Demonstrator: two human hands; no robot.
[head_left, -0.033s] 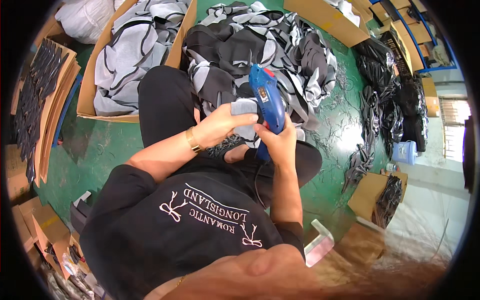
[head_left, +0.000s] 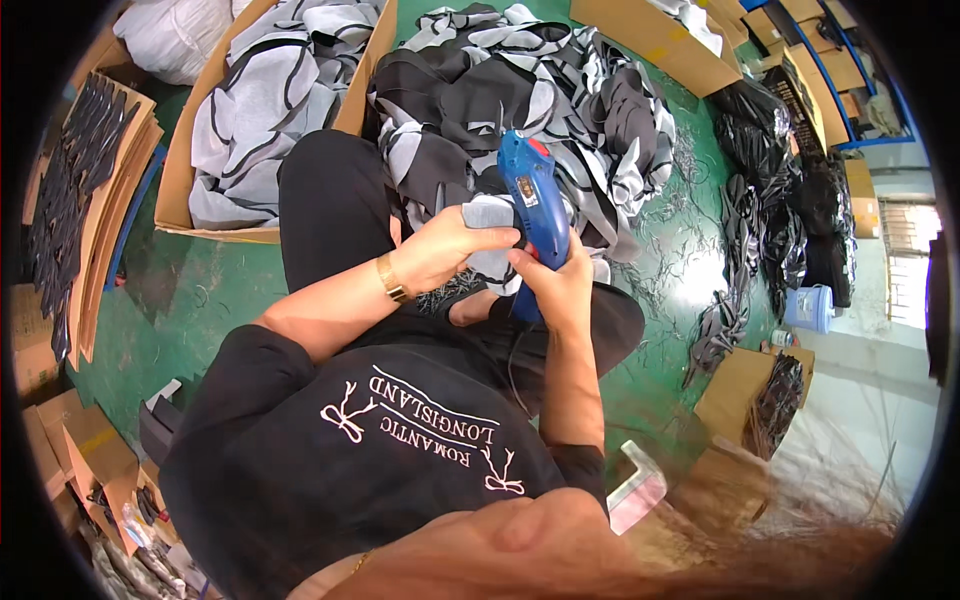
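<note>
We note a green workshop floor [head_left: 200, 300] strewn with grey and black cut pieces [head_left: 560, 90], and a cardboard box [head_left: 175, 190] far left. In the head view, the right hand [head_left: 555, 280] grips a blue heat gun [head_left: 535, 200]; the left hand [head_left: 450, 250] pinches a grey piece [head_left: 490, 215] just beside the gun body. We judge that the left fingertips sit close enough to risk a burn, should the piece slip.

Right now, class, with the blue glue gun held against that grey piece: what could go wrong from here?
1. The left hand pinches the small grey piece right beside the blue glue gun, so its fingers could be burned.
2. Both are held above the lap and the heap of grey and black pieces; drips may land there.
3. The gun's cord trails across the body and could snag.
</note>
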